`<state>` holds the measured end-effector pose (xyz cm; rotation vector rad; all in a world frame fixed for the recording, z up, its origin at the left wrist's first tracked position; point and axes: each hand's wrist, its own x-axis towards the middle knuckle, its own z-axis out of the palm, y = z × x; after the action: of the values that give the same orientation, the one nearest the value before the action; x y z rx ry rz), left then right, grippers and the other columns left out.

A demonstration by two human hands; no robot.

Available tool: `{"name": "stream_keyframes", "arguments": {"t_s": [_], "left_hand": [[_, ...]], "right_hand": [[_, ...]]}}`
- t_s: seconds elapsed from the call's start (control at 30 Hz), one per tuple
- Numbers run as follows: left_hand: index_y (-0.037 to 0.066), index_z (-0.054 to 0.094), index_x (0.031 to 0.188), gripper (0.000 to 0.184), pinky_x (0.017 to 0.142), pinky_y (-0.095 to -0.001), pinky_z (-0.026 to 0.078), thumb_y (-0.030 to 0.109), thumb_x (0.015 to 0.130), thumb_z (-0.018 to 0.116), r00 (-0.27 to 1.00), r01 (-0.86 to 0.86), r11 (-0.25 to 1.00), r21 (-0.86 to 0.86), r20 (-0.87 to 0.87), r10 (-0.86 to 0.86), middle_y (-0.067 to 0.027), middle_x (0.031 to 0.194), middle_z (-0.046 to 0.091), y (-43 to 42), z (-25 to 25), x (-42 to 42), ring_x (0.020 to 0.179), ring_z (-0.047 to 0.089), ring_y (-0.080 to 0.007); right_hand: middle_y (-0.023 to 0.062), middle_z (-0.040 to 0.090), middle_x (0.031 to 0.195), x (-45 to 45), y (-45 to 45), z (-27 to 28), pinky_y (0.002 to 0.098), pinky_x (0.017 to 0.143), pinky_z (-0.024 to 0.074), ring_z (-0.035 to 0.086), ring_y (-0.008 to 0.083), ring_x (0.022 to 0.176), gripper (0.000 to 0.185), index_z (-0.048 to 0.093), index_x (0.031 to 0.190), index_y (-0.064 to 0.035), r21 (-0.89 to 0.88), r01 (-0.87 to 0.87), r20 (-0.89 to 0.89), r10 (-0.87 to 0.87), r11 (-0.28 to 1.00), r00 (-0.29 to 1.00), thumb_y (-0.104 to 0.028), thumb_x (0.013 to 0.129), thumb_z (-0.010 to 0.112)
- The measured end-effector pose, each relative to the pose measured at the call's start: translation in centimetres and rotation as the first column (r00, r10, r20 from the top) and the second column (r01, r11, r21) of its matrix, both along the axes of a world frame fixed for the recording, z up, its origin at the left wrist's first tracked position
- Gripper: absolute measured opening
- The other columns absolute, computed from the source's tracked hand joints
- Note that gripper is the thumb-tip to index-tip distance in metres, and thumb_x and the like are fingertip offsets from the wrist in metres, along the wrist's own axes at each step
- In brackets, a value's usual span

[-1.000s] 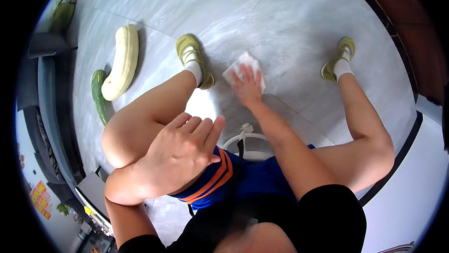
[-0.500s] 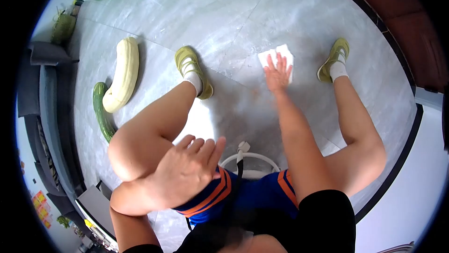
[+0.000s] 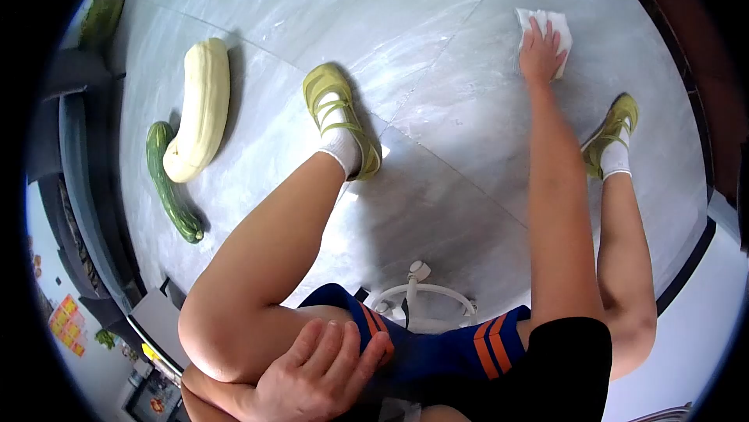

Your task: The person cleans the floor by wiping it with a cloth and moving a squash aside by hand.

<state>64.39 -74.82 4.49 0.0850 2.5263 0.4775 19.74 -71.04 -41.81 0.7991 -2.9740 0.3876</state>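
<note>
My right hand (image 3: 540, 51) lies with its fingers spread on a folded white cloth (image 3: 560, 24) on the grey tiled floor (image 3: 452, 164), to the upper right. Near the bottom of the view, my left hand (image 3: 316, 375) rests against my thigh and blue shorts, its fingers loosely bent and slightly apart, with nothing visible in it. On the left of the floor a long pale yellow gourd (image 3: 199, 106) lies beside a striped green one (image 3: 172, 188), its lower end close to the green one.
My green shoes stand on the floor, the left (image 3: 339, 118) near the middle and the right (image 3: 612, 133) below the cloth. A white ring-shaped base (image 3: 417, 297) is between my legs. Grey sofa (image 3: 78, 164) at left; reddish-brown furniture (image 3: 698, 40) at upper right.
My right hand and the white cloth have moved right and farther forward across the floor. My left hand is lower in view. The shoes also appear shifted as the view has changed.
</note>
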Motion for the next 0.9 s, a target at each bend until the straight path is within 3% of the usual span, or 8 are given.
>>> {"name": "stream_keyframes", "arguments": {"t_s": [0.17, 0.3, 0.37, 0.43, 0.57, 0.67, 0.83, 0.9], "left_hand": [[-0.005, 0.055, 0.131, 0.054, 0.095, -0.0449, 0.051, 0.014, 0.081, 0.059, 1.0, 0.008, 1.0, -0.008, -0.027, -0.009, -0.0206, 0.109, 0.063, 0.3, 0.0, 0.6, 0.102, 0.063, -0.0336], [-0.002, 0.059, 0.128, 0.05, 0.09, -0.0405, 0.053, 0.01, 0.08, 0.062, 0.999, -0.002, 1.0, 0.001, -0.046, 0.002, -0.0157, 0.104, 0.065, 0.4, 0.2, 0.3, 0.098, 0.065, -0.028], [-0.004, 0.058, 0.129, 0.049, 0.089, -0.0392, 0.052, 0.01, 0.082, 0.061, 0.998, 0.06, 0.998, -0.028, -0.027, -0.061, -0.0156, 0.105, 0.065, 0.6, 0.4, 0.5, 0.098, 0.064, -0.0273], [-0.005, 0.056, 0.131, 0.052, 0.089, -0.0375, 0.05, 0.017, 0.085, 0.063, 0.998, 0.049, 0.999, -0.023, -0.034, -0.05, -0.0132, 0.099, 0.061, 1.1, 0.6, 0.7, 0.095, 0.062, -0.0257], [-0.005, 0.05, 0.136, 0.063, 0.088, -0.0354, 0.046, 0.029, 0.086, 0.066, 0.994, 0.062, 0.996, -0.063, -0.081, -0.067, -0.0095, 0.092, 0.056, 2.3, -0.1, 1.4, 0.089, 0.058, -0.0241], [-0.005, 0.05, 0.137, 0.065, 0.09, -0.0367, 0.046, 0.032, 0.086, 0.066, 0.986, 0.114, 0.984, -0.134, -0.102, -0.128, -0.0102, 0.095, 0.059, 2.9, 0.7, 0.9, 0.093, 0.06, -0.0251], [-0.002, 0.052, 0.136, 0.069, 0.095, -0.0403, 0.047, 0.034, 0.079, 0.071, 0.975, 0.086, 0.996, -0.027, -0.205, -0.09, -0.0117, 0.099, 0.062, 4.6, 1.7, -1.1, 0.098, 0.062, -0.0299], [-0.005, 0.056, 0.128, 0.063, 0.08, -0.0343, 0.048, 0.03, 0.079, 0.073, 0.908, 0.147, 0.988, -0.053, -0.389, -0.156, -0.0084, 0.089, 0.06, 4.9, 1.2, -1.3, 0.087, 0.062, -0.0233]], "right_hand": [[-0.0035, 0.033, 0.16, 2.2, -2.7, 0.1, 0.0607, 0.119, 0.0122, 0.025, 0.0251, 0.149, 0.042, 0.048, 0.145, -0.0345, 0.022, -0.31, 0.004, 0.31, 0.951, 0.951, -0.038, 0.104, 0.039], [-0.0051, 0.039, 0.157, 9.1, 0.5, -1.4, 0.0615, 0.118, 0.006, 0.025, 0.0242, 0.149, 0.038, 0.062, 0.131, -0.0369, -0.305, -0.603, 0.04, 0.643, 0.737, 0.765, -0.022, 0.098, 0.055], [-0.0029, 0.042, 0.155, 14.6, 2.9, -0.4, 0.0611, 0.119, 0.0039, 0.026, 0.0236, 0.149, 0.036, 0.066, 0.126, -0.0382, -0.386, -0.588, 0.262, 0.696, 0.711, 0.669, -0.021, 0.095, 0.058], [-0.0008, 0.036, 0.159, 20.9, 5.5, 1.3, 0.062, 0.118, 0.0053, 0.024, 0.025, 0.15, 0.038, 0.061, 0.133, -0.0372, -0.24, -0.701, 0.272, 0.739, 0.672, 0.616, -0.026, 0.096, 0.057], [0.0023, 0.017, 0.165, 31.7, 9.7, 4.2, 0.063, 0.118, 0.0079, 0.015, 0.0277, 0.152, 0.052, 0.041, 0.149, -0.0369, 0.012, -0.731, 0.192, 0.716, 0.682, 0.671, -0.037, 0.098, 0.051], [0.0072, 0.008, 0.167, 36.0, 11.1, 7.2, 0.062, 0.119, 0.0021, 0.007, 0.033, 0.153, 0.058, 0.033, 0.154, -0.0381, 0.068, -0.645, 0.401, 0.571, 0.761, 0.716, -0.04, 0.098, 0.049], [-0.0001, 0.003, 0.168, 38.2, 14.4, 8.9, 0.0552, 0.122, -0.0003, 0.001, 0.0245, 0.155, 0.063, 0.028, 0.155, -0.0416, 0.166, -0.594, 0.55, 0.426, 0.787, 0.718, -0.04, 0.097, 0.053], [-0.0011, 0.004, 0.168, 37.7, 15.4, 8.8, 0.0547, 0.122, -0.0008, 0.002, 0.0238, 0.155, 0.062, 0.028, 0.155, -0.0422, 0.177, -0.601, 0.569, 0.418, 0.779, 0.709, -0.042, 0.098, 0.052]]}}
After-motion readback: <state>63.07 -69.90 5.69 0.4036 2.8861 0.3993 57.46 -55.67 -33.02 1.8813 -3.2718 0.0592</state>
